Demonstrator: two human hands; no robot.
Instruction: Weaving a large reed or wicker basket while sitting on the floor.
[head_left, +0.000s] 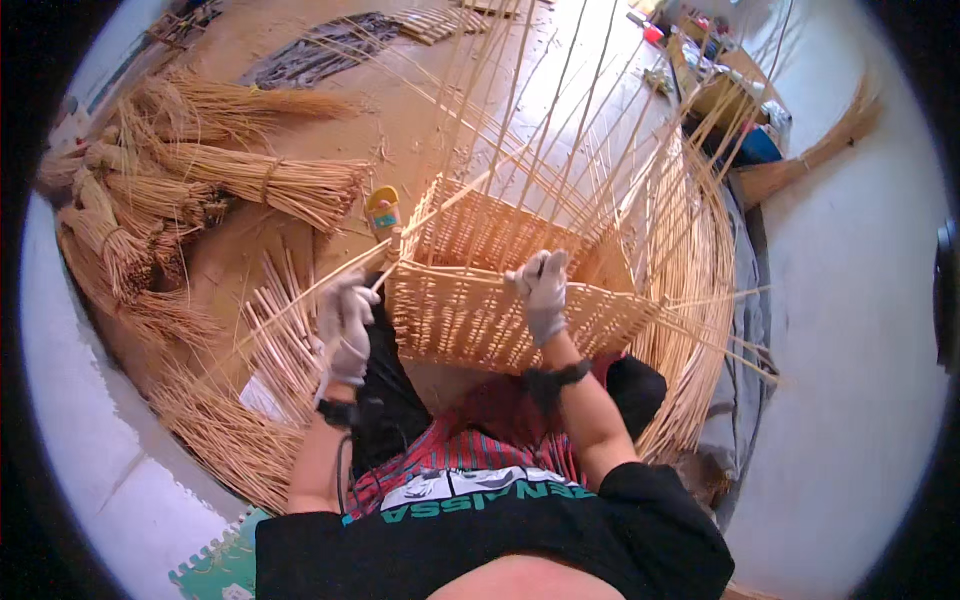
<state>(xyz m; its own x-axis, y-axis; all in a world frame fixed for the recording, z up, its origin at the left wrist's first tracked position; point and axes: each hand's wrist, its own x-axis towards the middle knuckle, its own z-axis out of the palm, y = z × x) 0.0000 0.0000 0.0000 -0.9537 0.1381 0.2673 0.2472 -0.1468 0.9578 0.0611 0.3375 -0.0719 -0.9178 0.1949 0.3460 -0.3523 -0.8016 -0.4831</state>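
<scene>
A rectangular wicker basket (450,318) of tan woven rods stands in front of my knees, with long upright rods rising from its far side. My left hand (348,325), in a pale glove and a little blurred, is at the near left corner. Its fingers are closed round a thin wicker rod (437,212) that slants up across that corner. On the near rim, my gloved right hand (542,292) is closed over the woven edge, thumb and fingers on either side of it. Loose rod ends stick out at the basket's right corner.
Tied rod bundles (270,180) lie at the left, and cut sticks (285,320) nearer my left arm. A yellow bucket (383,208) stands beyond the basket's left corner. Long loose rods (700,300) curve along the right, beside a white wall (850,350).
</scene>
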